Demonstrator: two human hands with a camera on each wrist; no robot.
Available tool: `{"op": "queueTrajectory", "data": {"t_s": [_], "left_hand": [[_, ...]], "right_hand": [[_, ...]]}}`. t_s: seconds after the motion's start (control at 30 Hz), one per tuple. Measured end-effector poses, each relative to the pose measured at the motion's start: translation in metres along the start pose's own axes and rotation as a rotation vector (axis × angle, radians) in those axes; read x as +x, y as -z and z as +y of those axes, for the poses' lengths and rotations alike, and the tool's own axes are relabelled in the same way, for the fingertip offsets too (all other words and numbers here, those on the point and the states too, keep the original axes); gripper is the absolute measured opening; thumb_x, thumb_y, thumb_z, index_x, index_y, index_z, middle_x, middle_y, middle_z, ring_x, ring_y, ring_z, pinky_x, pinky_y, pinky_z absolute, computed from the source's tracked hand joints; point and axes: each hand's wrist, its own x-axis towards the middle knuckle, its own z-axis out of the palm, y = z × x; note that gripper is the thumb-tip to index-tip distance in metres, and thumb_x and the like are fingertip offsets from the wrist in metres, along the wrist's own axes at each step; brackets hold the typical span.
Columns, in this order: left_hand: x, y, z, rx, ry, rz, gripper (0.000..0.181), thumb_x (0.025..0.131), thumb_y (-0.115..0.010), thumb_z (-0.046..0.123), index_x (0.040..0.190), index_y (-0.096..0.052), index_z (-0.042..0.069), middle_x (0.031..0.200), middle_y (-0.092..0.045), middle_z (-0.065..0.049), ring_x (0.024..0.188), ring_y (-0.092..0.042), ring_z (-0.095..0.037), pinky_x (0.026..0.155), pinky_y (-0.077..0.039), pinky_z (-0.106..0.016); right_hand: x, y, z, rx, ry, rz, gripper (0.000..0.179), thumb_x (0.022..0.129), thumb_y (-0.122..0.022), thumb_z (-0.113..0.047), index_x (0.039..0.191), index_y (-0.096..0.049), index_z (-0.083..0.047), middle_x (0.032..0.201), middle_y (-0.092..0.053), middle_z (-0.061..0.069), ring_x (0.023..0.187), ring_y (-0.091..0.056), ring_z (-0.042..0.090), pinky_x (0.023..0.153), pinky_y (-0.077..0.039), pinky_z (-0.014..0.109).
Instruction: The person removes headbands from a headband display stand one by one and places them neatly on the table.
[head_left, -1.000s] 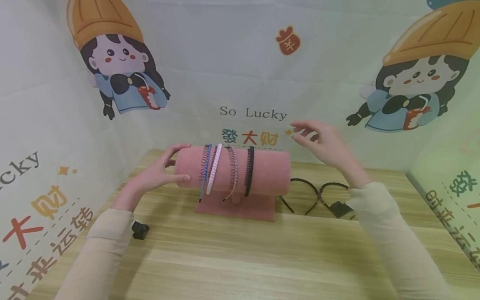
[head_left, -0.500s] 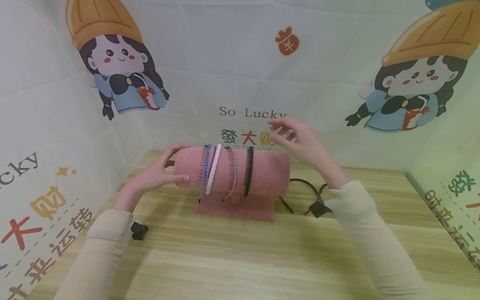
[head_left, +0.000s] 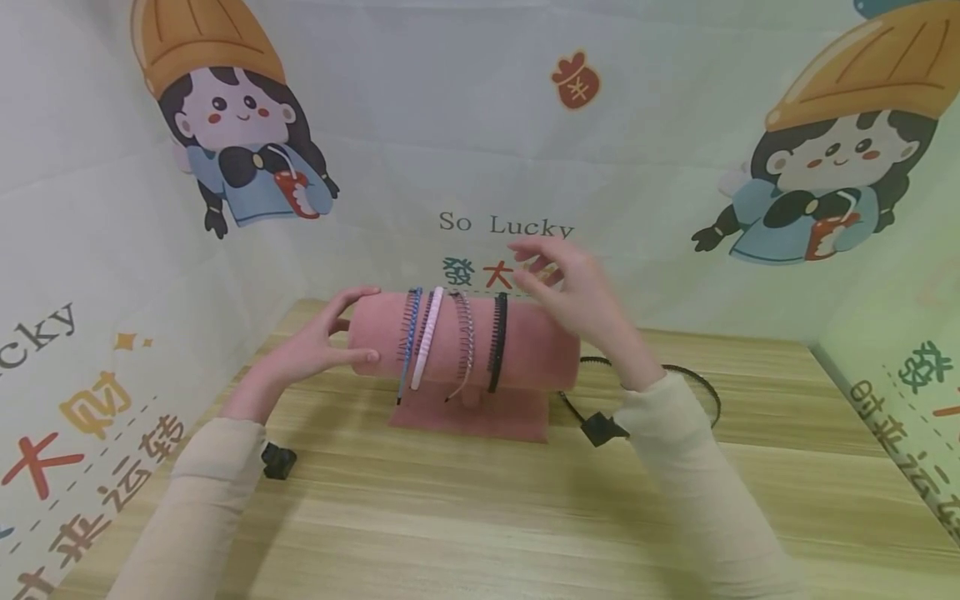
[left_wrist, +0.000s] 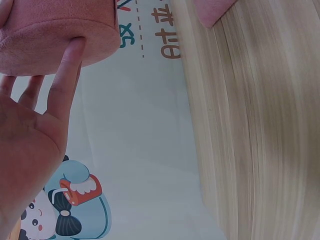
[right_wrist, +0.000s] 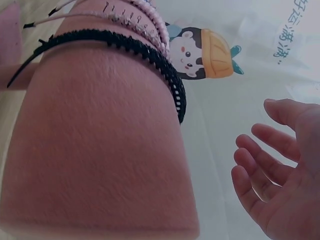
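Note:
A pink cylindrical headband stand (head_left: 536, 333) lies crosswise on its flat base (head_left: 487, 417). My left hand (head_left: 303, 346) holds its left end, thumb at the front and fingers behind. In the left wrist view a finger of that hand (left_wrist: 30, 135) touches the round end face. Around the roll sit a blue headband (head_left: 409, 346), a pale pink headband (head_left: 428, 337), a silvery toothed headband (head_left: 469, 333) and a black headband (head_left: 498, 342). My right hand (head_left: 573, 292) hovers above the roll's right end, fingers loosely bent, nothing between them, apart from the black headband.
Black headbands (head_left: 705, 383) lie on the wooden table (head_left: 465, 517) to the right of the stand, partly hidden by my right forearm. Dark wrist devices (head_left: 279, 461) show by my sleeves. A printed cloth (head_left: 375, 125) encloses the table's back and sides.
My right hand has moved left, from beyond the roll's right end to above it near the black headband. My left hand stays at the left end.

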Motion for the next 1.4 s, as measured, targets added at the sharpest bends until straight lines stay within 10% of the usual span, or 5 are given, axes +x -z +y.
{"op": "queueTrajectory", "data": {"t_s": [0.63, 1.4], "left_hand": [[0.000, -0.002, 0.002, 0.011, -0.003, 0.003, 0.088, 0.087, -0.076, 0.023, 0.155, -0.020, 0.030, 0.161, -0.022, -0.004, 0.130, -0.046, -0.037, 0.092, -0.049, -0.043], [0.000, -0.001, 0.001, -0.008, 0.003, 0.010, 0.088, 0.087, -0.077, 0.022, 0.154, -0.021, 0.031, 0.160, -0.024, -0.003, 0.132, -0.045, -0.038, 0.092, -0.049, -0.044]], "right_hand": [[-0.024, -0.046, 0.005, -0.009, -0.087, 0.092, 0.058, 0.091, -0.071, -0.028, 0.145, -0.048, -0.022, 0.139, -0.051, 0.009, 0.122, -0.050, 0.027, 0.100, -0.048, 0.046], [-0.025, -0.036, 0.003, -0.294, -0.168, -0.254, 0.080, 0.085, -0.072, -0.052, 0.151, -0.040, -0.019, 0.156, -0.041, 0.009, 0.147, -0.032, 0.033, 0.119, -0.023, 0.060]]}}
